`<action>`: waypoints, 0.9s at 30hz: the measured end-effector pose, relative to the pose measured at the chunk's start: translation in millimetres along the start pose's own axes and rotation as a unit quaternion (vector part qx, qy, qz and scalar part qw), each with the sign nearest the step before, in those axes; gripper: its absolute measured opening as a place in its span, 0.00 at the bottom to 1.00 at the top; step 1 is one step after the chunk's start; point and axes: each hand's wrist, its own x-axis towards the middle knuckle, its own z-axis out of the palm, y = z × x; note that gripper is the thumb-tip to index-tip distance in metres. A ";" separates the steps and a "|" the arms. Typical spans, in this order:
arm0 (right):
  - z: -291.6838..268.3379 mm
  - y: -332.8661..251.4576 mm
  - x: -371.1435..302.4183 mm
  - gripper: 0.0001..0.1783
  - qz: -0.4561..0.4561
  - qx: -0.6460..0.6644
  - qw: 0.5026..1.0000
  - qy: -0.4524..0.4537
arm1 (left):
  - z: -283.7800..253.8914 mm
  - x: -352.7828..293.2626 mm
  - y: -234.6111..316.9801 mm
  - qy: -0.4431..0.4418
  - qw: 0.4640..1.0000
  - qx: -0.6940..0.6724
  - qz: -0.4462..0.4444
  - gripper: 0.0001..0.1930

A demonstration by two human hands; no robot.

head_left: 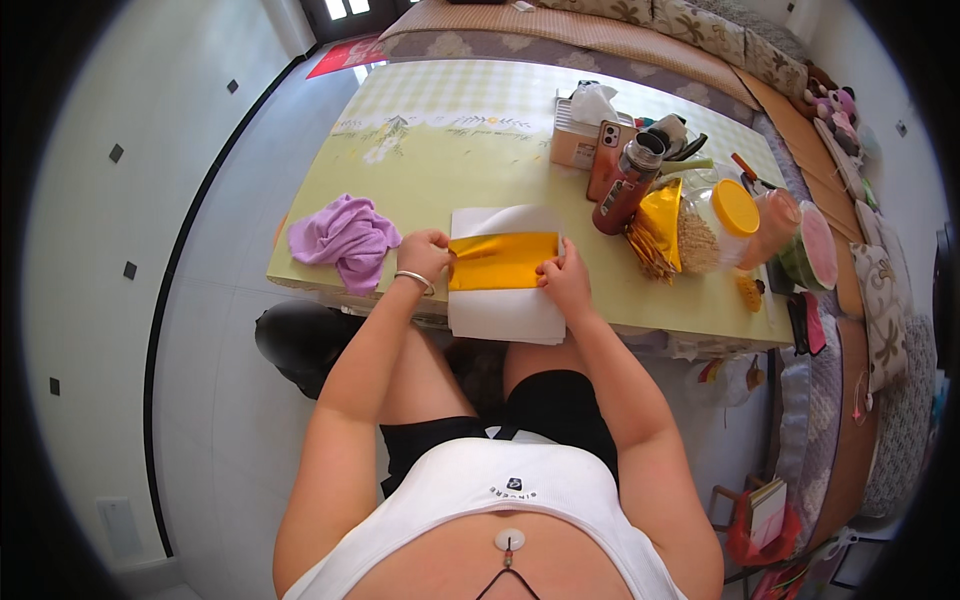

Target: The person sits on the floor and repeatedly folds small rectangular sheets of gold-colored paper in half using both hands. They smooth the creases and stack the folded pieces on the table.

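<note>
A shiny gold foil sheet (505, 262) is stretched sideways across a stack of white paper (508, 315) at the table's near edge. My left hand (425, 256) pinches the foil's left end, its fingers closed. At the opposite end, my right hand (567, 279) grips the right edge between thumb and fingers. Below the foil, the paper stack sticks out over the table edge, and its far edge curls up a little. Just left of my left hand lies a crumpled purple cloth (345, 240).
Right of the paper stand a dark red bottle (630, 185), a phone (610, 150), a tissue box (575, 135), folded gold foil pieces (655, 230), a yellow-lidded jar (735, 208) and a cut watermelon (815, 250). A patterned cloth covers the table (450, 150). A long sofa (600, 50) runs behind.
</note>
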 end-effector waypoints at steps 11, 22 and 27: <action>-12.6 -11.6 2.2 0.31 0.105 0.166 0.980 -0.026 | 19.4 -17.7 -0.3 0.079 0.986 -0.143 0.036 0.07; -14.5 -5.9 -3.2 0.07 0.087 0.239 0.967 0.012 | 8.8 -32.7 8.0 -0.046 0.873 -0.457 -0.163 0.05; -14.4 -16.5 -10.2 0.09 0.085 0.213 0.973 0.014 | 14.5 -35.5 -3.7 -0.036 0.889 -0.435 -0.138 0.08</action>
